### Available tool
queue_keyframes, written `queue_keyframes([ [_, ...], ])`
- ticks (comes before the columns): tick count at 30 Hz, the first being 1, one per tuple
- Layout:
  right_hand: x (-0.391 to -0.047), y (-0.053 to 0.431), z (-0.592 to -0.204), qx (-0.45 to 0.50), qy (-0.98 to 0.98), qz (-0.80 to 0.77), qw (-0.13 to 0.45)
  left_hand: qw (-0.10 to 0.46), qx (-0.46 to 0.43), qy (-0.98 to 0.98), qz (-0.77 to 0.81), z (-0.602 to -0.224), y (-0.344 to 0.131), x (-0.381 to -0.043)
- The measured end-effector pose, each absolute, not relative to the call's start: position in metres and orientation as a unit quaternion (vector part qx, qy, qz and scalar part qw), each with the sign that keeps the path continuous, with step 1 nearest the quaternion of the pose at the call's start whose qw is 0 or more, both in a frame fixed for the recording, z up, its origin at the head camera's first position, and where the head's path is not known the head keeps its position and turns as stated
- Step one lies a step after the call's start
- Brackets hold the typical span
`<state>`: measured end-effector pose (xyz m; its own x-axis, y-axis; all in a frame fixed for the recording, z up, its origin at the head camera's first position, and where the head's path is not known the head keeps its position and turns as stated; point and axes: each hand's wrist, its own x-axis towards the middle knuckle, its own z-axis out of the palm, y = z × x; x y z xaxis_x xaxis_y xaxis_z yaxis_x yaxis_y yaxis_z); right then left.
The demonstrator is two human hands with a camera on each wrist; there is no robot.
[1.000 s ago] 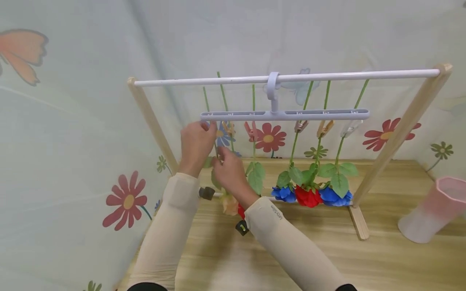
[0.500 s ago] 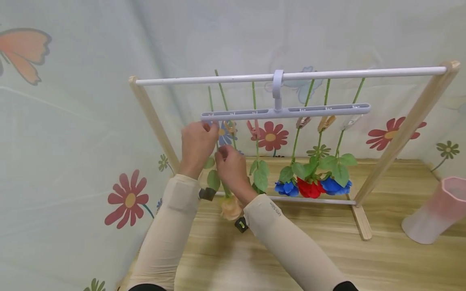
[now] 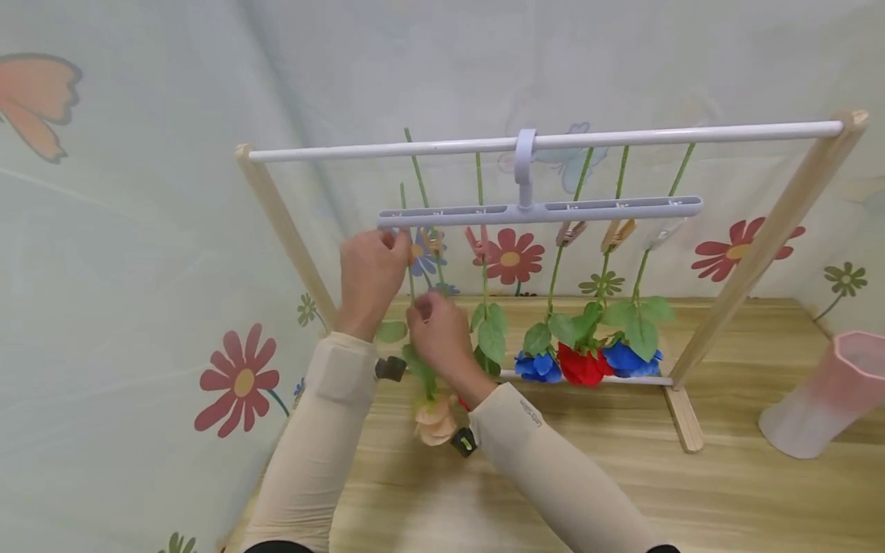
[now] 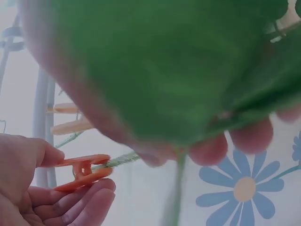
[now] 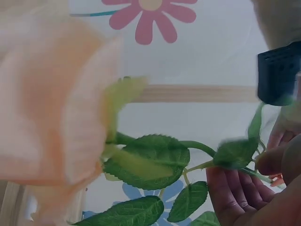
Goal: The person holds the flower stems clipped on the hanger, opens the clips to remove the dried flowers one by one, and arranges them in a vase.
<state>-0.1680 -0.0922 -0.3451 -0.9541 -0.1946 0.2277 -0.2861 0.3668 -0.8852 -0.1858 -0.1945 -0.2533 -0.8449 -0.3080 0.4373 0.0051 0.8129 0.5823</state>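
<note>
In the head view my left hand is just under the left end of a pale hanger. The left wrist view shows it pinching an orange clothespin, whose jaws are round a green stem. Lower down, my right hand pinches the stem of an artificial peach rose, which hangs head down. Its leaves spread beside my right fingers in the right wrist view. Further along the hanger, clothespins hold other upside-down roses, among them a blue one and a red one.
The hanger hooks over the white rail of a rack with wooden posts. A pink and white vase stands at the right of the wooden table. A flower-patterned sheet surrounds it.
The peach rose and its stem have slid lower, and my right hand has moved down slightly with them. My left hand stays by the hanger's left end.
</note>
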Motion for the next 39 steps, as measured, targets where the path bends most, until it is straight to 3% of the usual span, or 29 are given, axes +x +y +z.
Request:
queue_keyframes([
  [20,-0.134,-0.080,-0.367,0.175,-0.830,0.530,-0.009,0.303,0.066,-0.908,-0.284,-0.256,-0.197,-0.184],
  [28,-0.117,-0.071,-0.380,0.199,-0.822,0.530,-0.055,0.298,0.067,-0.909,-0.282,-0.255,-0.198,-0.179],
  [39,-0.094,-0.058,-0.377,0.207,-0.796,0.562,-0.093,0.205,0.093,-0.924,-0.308,-0.251,-0.207,-0.155],
])
